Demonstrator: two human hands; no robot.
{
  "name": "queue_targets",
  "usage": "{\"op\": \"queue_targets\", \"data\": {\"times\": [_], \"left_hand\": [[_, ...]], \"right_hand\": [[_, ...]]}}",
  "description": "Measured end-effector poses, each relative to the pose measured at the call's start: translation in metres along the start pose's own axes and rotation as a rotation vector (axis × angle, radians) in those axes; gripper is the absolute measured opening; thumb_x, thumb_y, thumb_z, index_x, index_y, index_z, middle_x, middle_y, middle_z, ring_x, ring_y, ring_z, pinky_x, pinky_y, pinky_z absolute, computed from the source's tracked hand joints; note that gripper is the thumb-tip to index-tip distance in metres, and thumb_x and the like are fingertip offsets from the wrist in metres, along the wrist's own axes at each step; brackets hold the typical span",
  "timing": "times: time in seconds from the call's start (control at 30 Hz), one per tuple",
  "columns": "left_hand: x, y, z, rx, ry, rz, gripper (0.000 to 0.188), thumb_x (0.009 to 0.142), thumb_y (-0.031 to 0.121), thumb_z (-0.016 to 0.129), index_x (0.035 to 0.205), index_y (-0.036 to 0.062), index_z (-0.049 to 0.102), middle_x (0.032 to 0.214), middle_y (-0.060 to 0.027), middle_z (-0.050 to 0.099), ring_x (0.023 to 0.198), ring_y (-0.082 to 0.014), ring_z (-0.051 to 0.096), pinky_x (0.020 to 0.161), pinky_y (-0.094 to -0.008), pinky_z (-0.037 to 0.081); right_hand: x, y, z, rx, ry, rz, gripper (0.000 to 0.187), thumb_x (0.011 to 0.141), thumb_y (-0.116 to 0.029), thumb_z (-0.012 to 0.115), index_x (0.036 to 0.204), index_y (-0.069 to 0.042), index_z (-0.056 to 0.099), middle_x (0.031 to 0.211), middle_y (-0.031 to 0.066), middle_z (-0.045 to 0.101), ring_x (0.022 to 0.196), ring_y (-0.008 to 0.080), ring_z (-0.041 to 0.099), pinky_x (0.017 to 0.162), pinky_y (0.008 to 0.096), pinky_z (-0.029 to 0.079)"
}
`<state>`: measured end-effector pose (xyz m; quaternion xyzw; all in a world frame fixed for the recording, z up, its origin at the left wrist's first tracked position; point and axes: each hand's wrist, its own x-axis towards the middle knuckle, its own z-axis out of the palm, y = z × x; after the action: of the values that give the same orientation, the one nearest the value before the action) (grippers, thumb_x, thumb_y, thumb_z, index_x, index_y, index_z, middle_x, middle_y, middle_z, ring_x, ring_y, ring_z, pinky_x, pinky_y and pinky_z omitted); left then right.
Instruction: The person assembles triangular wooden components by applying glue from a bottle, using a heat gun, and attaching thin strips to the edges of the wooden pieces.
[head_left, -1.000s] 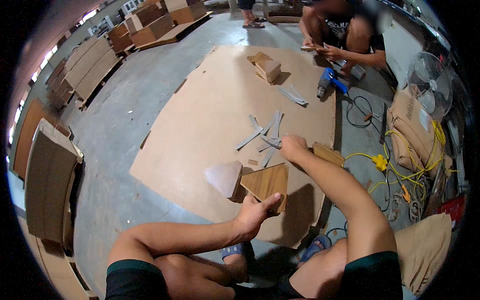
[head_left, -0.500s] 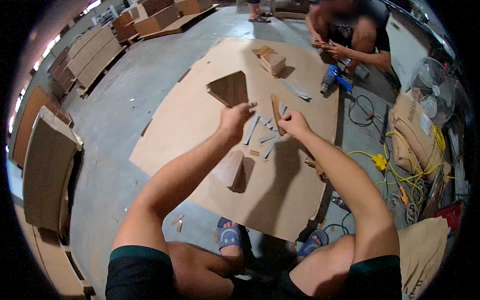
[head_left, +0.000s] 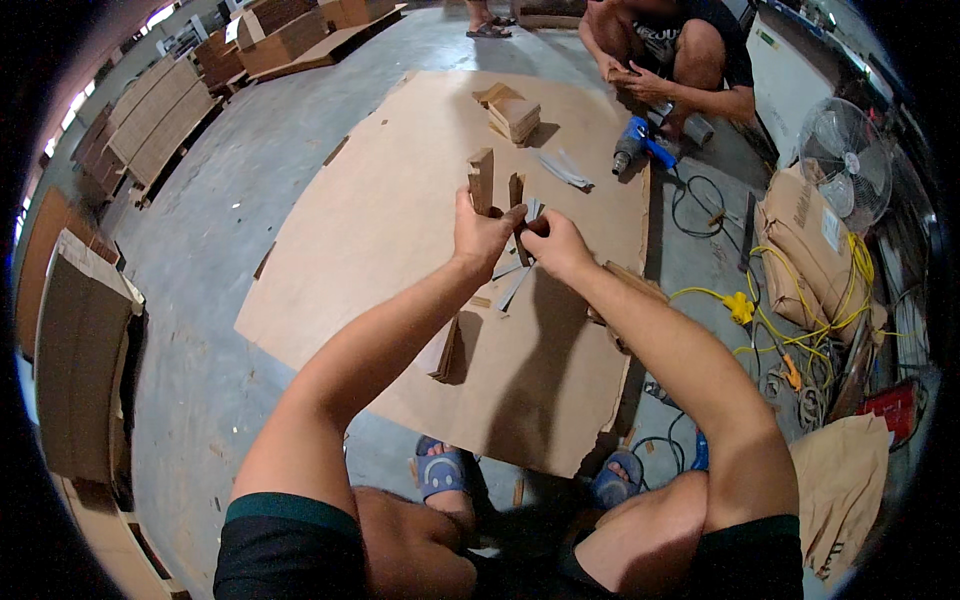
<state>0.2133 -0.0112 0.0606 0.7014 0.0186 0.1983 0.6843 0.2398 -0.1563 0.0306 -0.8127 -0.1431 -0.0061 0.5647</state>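
My left hand (head_left: 482,232) is closed on a brown wooden board (head_left: 481,175), held upright and seen nearly edge-on. A thin, dark wooden strip (head_left: 517,190) stands between my two hands, pinched in my right hand (head_left: 557,243). The left fingertips reach the strip and seem to touch it. Grey flat strips (head_left: 516,288) lie on a cardboard sheet (head_left: 370,220) under my hands, partly covered by them. Close to my left forearm is a stack of wooden pieces (head_left: 439,355). Other wooden pieces (head_left: 632,283) lie partly behind my right forearm.
Another stack of wooden pieces (head_left: 516,120) and more grey strips (head_left: 565,172) lie farther off. A blue heat gun (head_left: 633,138) rests near a crouching co-worker's hands (head_left: 645,84). At right are a fan (head_left: 848,162), paper sacks (head_left: 800,225) and a yellow cord (head_left: 739,307).
The board in my left hand has turned from its broad face to its edge. My hands have come together, bringing the wooden strip beside the board. The whole view has shifted slightly.
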Motion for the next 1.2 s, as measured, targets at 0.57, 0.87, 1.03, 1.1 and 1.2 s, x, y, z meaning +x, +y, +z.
{"op": "queue_targets", "data": {"times": [0.57, 0.87, 1.03, 1.1, 1.2], "left_hand": [[-0.001, 0.000, 0.016, -0.082, -0.078, 0.062, 0.038, 0.079, -0.007, 0.072, 0.114, 0.0007, 0.059, 0.101, -0.0072, 0.068, 0.088, -0.0159, 0.066, 0.075, -0.0315, 0.055], [-0.015, 0.006, -0.005, 0.397, -0.033, 0.048, 0.059, 0.078, 0.001, 0.072, 0.132, 0.0080, 0.048, 0.101, -0.0162, 0.069, 0.094, -0.0251, 0.069, 0.081, -0.0371, 0.054], [-0.009, -0.021, -0.019, 0.300, -0.051, 0.169, 0.062, 0.078, 0.002, 0.071, 0.134, 0.0084, 0.046, 0.098, -0.0144, 0.068, 0.089, -0.0237, 0.068, 0.080, -0.0362, 0.054], [-0.011, -0.020, -0.019, 0.269, -0.047, 0.241, 0.060, 0.078, 0.000, 0.071, 0.132, 0.0066, 0.046, 0.094, -0.0106, 0.066, 0.084, -0.0203, 0.065, 0.076, -0.0345, 0.054], [-0.014, -0.011, -0.008, 0.116, -0.045, 0.214, 0.055, 0.077, -0.004, 0.072, 0.126, 0.0048, 0.046, 0.089, -0.0054, 0.062, 0.078, -0.0155, 0.061, 0.070, -0.0316, 0.053]], "right_hand": [[0.002, 0.027, -0.013, -0.199, 0.027, 0.258, 0.016, 0.103, -0.014, 0.050, 0.108, 0.000, 0.053, 0.091, 0.0160, 0.073, 0.074, 0.0218, 0.072, 0.061, 0.0354, 0.054], [-0.032, -0.056, -0.026, -0.753, -0.094, 0.001, 0.025, 0.092, -0.020, 0.062, 0.109, -0.002, 0.058, 0.091, 0.0187, 0.073, 0.090, 0.0373, 0.071, 0.081, 0.0476, 0.053], [-0.015, -0.021, -0.021, 0.086, -0.397, 0.245, 0.028, 0.087, -0.009, 0.065, 0.113, -0.001, 0.056, 0.094, 0.0123, 0.076, 0.088, 0.0218, 0.074, 0.074, 0.0353, 0.056], [-0.024, -0.025, -0.022, 0.328, -0.416, 0.460, 0.027, 0.090, -0.004, 0.059, 0.115, 0.000, 0.053, 0.095, 0.0124, 0.074, 0.084, 0.0219, 0.073, 0.069, 0.0320, 0.056], [-0.026, -0.010, -0.023, 0.479, -0.284, 0.538, 0.016, 0.089, 0.000, 0.058, 0.105, 0.001, 0.060, 0.082, 0.0113, 0.066, 0.065, 0.0217, 0.066, 0.057, 0.0349, 0.053]]}}
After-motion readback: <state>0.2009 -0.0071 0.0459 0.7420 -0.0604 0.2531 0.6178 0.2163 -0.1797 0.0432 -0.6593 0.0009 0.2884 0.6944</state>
